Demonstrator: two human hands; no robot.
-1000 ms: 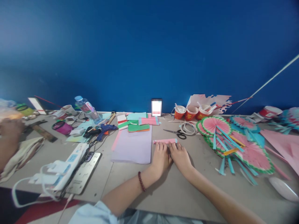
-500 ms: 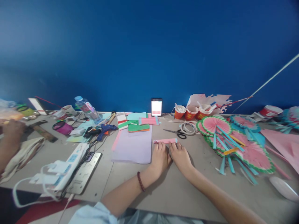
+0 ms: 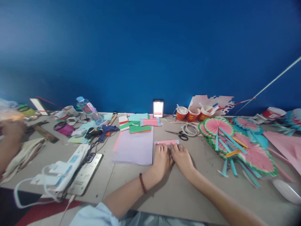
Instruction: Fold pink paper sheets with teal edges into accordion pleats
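Hardly anything has moved since the frame half a second ago: the whole scene sits a touch further right in view, as if the wearer's head had turned slightly, and both hands are in practically the same spot at the strip [image 3: 167, 142]. That strip, pink with pale blue at its ends, lies on the bare table [image 3: 145, 204] just right of the purple paper [image 3: 134, 149], on the near side of the scissors [image 3: 182, 135].

From where I stand, it looks like an early stage for this piece: it is narrow and flat, while the fans [image 3: 217, 125] off to the right are spread round, with blue ribbons on them. Judging by those, opening out and trimming would be left. A striped piece [image 3: 151, 121] lies beyond the purple paper, by the green paper [image 3: 139, 129]. Nobody is touching the scissors or the glue gun [image 3: 104, 131].

As for the grip, the left hand [image 3: 161, 158] and right hand [image 3: 182, 158] are side by side, fingertips along the strip's near edge, fingers fairly close together. Both thumbs are tucked low between the hands; whether they pinch the paper from beneath, I can't tell.
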